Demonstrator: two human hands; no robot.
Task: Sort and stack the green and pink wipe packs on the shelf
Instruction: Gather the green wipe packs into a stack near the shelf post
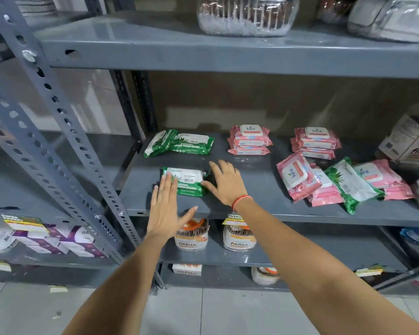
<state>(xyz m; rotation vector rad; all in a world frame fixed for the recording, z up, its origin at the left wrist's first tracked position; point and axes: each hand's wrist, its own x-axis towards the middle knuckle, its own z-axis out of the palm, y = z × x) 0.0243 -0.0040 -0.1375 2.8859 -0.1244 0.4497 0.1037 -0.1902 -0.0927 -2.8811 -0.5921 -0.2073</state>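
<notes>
Both bare forearms reach forward and up. The left hand [166, 209] is flat and open, fingers together, thumb splayed right. The right hand [224, 183] is open too — fingers spread, palm apparently down — with a red thread band at its wrist.

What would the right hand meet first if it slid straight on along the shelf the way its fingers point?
Probably nothing close: the right hand points up-left toward the shelf's back, through the bare gap between the rear green packs and the nearer pink stack. Depth is unclear.
</notes>
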